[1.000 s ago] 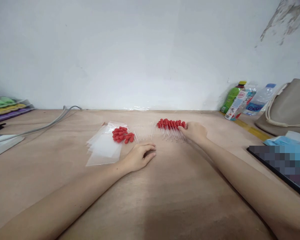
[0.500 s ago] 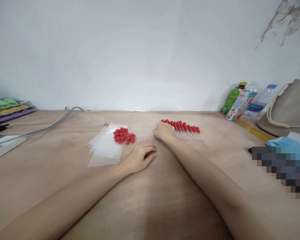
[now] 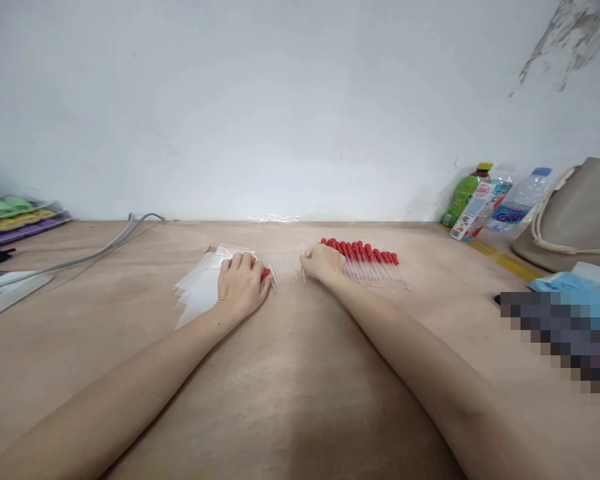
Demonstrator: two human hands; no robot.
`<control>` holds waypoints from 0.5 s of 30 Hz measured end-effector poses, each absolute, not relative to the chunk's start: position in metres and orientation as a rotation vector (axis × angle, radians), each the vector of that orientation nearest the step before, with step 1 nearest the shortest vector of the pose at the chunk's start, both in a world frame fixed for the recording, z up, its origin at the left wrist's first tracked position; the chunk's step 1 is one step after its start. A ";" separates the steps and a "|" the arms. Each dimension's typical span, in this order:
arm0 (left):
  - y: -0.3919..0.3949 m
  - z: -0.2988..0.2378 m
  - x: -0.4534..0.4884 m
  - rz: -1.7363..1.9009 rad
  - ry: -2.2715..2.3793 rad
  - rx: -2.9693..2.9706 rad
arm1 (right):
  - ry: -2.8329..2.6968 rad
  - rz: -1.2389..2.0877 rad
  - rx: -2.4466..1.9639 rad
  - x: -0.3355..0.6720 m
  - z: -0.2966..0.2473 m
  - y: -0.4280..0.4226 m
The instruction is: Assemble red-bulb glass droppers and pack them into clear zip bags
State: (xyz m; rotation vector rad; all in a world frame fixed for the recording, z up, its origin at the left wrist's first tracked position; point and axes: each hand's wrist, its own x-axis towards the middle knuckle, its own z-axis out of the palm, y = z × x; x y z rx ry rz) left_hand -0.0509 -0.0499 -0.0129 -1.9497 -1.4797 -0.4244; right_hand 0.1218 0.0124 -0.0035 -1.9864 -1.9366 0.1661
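Left hand: I see my left hand [image 3: 243, 283] moved off bare counter [image 3: 260, 400] onto the red rubber bulbs [image 3: 265, 273]; fingers curled, grip's hold hidden, can't tell.
Right hand: my right hand [image 3: 323, 261], barely shifted, fingers bunched; can't tell if it pinches anything.
Capped row: about a dozen red-topped clear droppers [image 3: 377, 257] showing, at its 3 o'clock.
Bare tubes: thin clear tubes [image 3: 286, 264], its 9 o'clock, too fine to count.

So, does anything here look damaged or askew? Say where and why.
A ragged brownish patch mars the pale wall at upper right, as if its surface had peeled. By the left hand, the plastic sleeves lie in an uneven fan.
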 end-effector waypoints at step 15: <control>-0.064 -0.015 -0.031 -0.702 -1.179 -2.319 | -2.001 -0.179 -1.140 0.221 -0.047 -0.063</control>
